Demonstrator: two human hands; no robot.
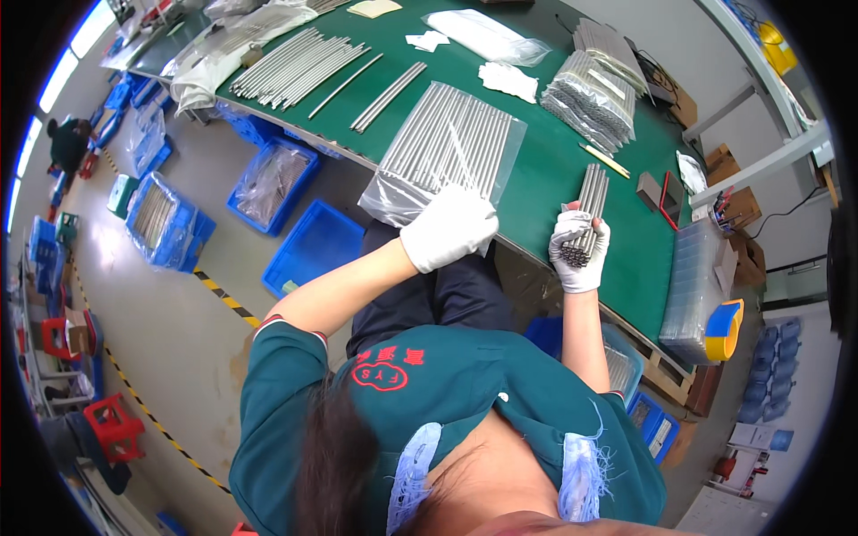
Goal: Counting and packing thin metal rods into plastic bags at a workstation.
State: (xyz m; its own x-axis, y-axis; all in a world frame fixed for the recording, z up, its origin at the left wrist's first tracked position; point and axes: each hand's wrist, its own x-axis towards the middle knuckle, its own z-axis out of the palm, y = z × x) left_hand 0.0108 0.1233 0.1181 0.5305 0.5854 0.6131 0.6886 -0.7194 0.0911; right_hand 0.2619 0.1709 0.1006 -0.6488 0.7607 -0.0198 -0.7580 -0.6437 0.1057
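Note:
A clear plastic bag (460, 134) filled with a row of thin metal rods lies at the front edge of the green table. My left hand (450, 228), in a white glove, is closed at the bag's near end; the curled fingers are partly hidden. Further right, my gloved right hand (579, 250) is wrapped round a bundle of metal rods (592, 198). Their near ends show below the fingers, and the far ends point away over the table. Left of the bag lie a few loose rods (388, 96) and a wide row of rods (295, 67).
Stacked bagged rods (592, 98) and a white cloth (508, 80) lie at the back of the green table (545, 147). A red-handled tool (668, 201) and clear plastic boxes (693, 277) stand at right. Blue crates (308, 241) sit on the floor at left.

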